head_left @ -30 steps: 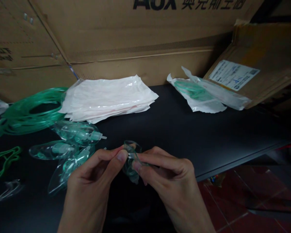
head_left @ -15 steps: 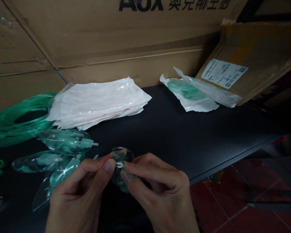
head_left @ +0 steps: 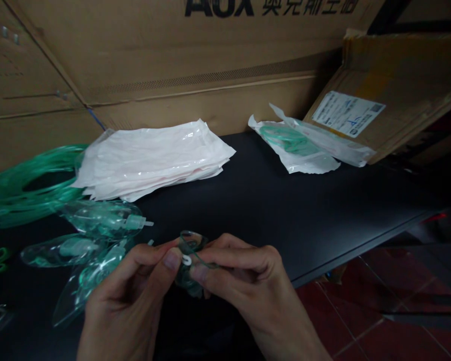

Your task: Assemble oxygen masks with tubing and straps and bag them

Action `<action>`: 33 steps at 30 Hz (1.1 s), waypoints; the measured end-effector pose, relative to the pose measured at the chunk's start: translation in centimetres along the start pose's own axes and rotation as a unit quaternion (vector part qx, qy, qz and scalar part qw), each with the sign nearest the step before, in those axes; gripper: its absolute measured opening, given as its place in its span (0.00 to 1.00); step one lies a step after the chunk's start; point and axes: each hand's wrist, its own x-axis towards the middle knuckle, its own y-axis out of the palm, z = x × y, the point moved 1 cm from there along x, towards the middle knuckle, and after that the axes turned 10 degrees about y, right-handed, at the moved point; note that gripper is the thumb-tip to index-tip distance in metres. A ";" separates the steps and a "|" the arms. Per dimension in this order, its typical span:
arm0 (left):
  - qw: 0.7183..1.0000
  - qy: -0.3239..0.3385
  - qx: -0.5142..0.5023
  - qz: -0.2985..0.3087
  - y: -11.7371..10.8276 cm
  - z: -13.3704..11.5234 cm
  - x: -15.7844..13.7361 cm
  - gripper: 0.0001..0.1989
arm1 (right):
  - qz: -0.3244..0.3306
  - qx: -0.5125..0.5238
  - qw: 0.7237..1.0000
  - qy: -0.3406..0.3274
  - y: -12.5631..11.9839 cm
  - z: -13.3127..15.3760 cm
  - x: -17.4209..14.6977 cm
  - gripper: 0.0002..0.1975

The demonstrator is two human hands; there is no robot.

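Observation:
A clear green face mask (head_left: 189,282) is held between my two hands over the black tabletop. At its near side shows a small white U-shaped piece (head_left: 187,260). My left hand (head_left: 133,288) is closed, thumb and forefinger pinching at the white piece. My right hand (head_left: 244,276) is closed on the mask's rim, its fingertips just right of the white piece. Fingers hide much of the mask. To the left lie several more masks (head_left: 97,218), one with a pale connector pointing right.
Coiled green tubing (head_left: 7,193) lies at the far left, beside a stack of white pouches (head_left: 150,155). An opened pouch (head_left: 311,163) with green tubing sits at the back right. Cardboard boxes (head_left: 210,55) stand behind. The black table (head_left: 304,215) ends at a right-hand edge above red floor tiles.
The mask has turned slightly in my fingers, and its upper rim now tilts to the right. My right hand has rotated a little, while both stay close together.

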 end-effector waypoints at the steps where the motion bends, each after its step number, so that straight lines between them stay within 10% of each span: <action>1: 1.000 -0.005 -0.001 0.009 0.0 0.0 0.1 0.10 | 0.016 0.016 1.000 0.016 -0.1 0.0 0.0 0.08; 9: 1.000 -0.002 0.014 0.015 0.5 -0.5 0.0 0.12 | 0.095 0.080 0.992 0.020 -0.8 0.2 0.4 0.09; 33: 0.993 0.094 0.067 0.002 0.4 -0.5 -0.5 0.05 | 0.037 0.002 0.999 -0.029 -0.4 0.3 -0.1 0.06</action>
